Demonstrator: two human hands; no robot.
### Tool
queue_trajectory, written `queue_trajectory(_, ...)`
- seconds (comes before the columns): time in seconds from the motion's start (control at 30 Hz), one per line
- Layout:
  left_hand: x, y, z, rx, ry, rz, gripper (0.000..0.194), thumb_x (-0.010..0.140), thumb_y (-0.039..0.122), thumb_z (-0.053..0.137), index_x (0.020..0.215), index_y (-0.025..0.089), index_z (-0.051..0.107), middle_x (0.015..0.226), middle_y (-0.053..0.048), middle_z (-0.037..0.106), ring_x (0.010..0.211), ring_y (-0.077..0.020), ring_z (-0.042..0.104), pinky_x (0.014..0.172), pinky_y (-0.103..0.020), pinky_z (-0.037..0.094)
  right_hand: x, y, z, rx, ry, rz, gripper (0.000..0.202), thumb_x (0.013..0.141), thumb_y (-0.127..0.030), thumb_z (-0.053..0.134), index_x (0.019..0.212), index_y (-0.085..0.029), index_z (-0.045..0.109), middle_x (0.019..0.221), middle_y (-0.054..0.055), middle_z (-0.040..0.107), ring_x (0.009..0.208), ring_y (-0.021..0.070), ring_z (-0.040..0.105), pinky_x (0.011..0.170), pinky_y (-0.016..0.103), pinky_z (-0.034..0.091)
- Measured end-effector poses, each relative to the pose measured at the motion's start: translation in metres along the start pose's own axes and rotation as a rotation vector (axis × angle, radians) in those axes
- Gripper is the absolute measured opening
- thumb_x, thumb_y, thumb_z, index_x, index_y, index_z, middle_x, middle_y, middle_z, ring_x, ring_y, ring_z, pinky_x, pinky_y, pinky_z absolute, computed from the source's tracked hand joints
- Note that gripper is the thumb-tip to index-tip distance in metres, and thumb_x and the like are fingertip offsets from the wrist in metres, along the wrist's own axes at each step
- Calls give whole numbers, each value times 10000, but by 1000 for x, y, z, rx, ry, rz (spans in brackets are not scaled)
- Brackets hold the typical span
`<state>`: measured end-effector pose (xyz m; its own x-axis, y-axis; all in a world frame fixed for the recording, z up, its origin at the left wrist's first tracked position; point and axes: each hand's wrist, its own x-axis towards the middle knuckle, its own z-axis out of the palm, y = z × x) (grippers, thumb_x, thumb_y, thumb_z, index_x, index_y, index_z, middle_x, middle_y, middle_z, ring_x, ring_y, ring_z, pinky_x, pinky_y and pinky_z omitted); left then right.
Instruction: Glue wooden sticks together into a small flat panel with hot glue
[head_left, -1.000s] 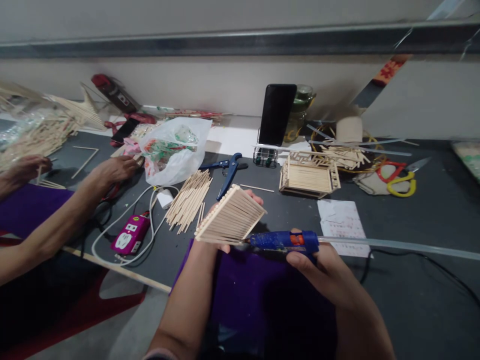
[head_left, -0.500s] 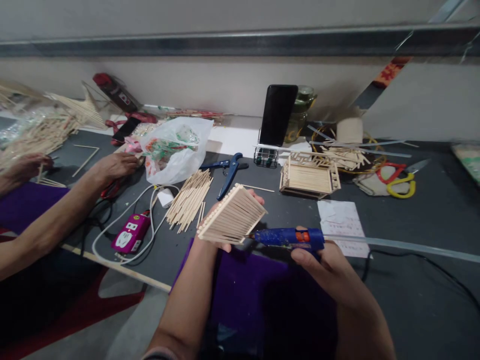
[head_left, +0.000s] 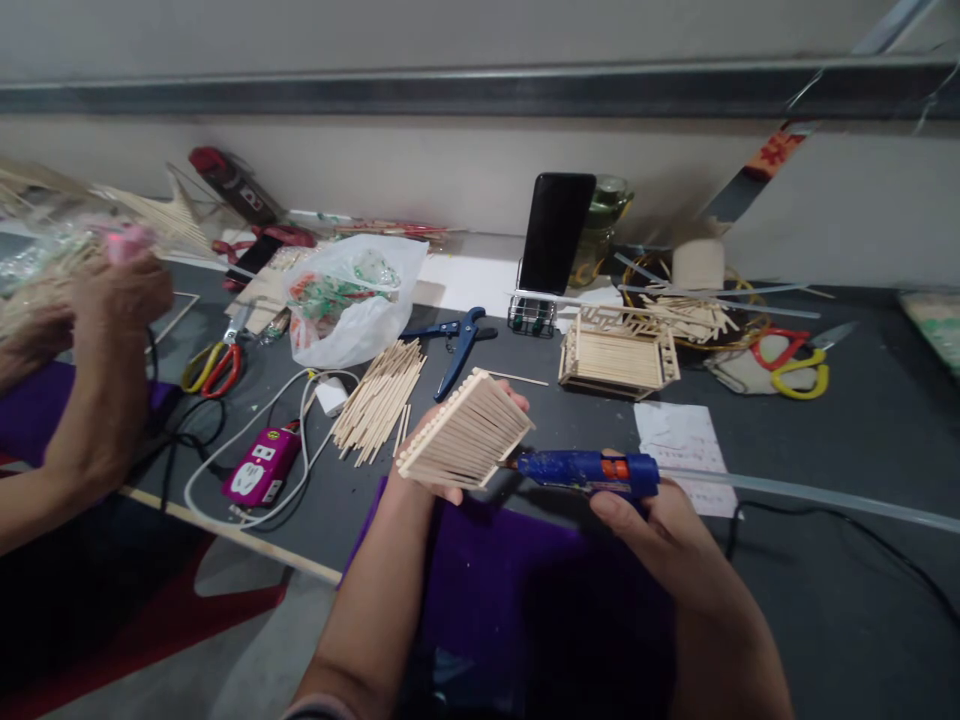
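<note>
My left hand (head_left: 448,494) is closed around a small panel of wooden sticks (head_left: 469,432), held tilted from beneath, with fingertips showing at its edges. In my right hand (head_left: 656,520) is a blue hot glue gun (head_left: 589,470). Its nozzle is at the panel's right edge; whether it touches is hard to tell. A long clear glue stick (head_left: 810,493) runs out of the back of the gun. Left of the panel lies a pile of loose wooden sticks (head_left: 381,400). Behind the gun stands a small crib-like piece built of sticks (head_left: 619,355).
Blue cutters (head_left: 461,350), a plastic bag (head_left: 360,300) and a purple power strip (head_left: 262,468) with cables lie left. A phone (head_left: 557,232) stands at the back. Scissors (head_left: 802,365) and a paper slip (head_left: 686,450) are right. A co-worker's hand (head_left: 124,290) grips something pink.
My glue gun has drawn slightly to the right along the panel's edge. The co-worker's hand moved left with a pink tool, leaving scissors on the table in view.
</note>
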<state>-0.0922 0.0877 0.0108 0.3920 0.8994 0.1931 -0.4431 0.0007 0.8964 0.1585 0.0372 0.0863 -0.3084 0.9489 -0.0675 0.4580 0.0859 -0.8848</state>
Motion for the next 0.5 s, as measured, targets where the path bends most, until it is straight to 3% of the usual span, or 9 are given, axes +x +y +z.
queue_trajectory(0.5, -3, -11, -7, 5, -3, 9, 1180, 263, 557, 902, 1315, 262, 456, 1301, -129, 539, 1286, -372, 441, 1067, -479, 366, 0, -1, -2, 17, 78, 63, 246, 821, -386, 540, 812, -188, 686, 720, 22, 696, 681, 190, 637, 667, 278, 523)
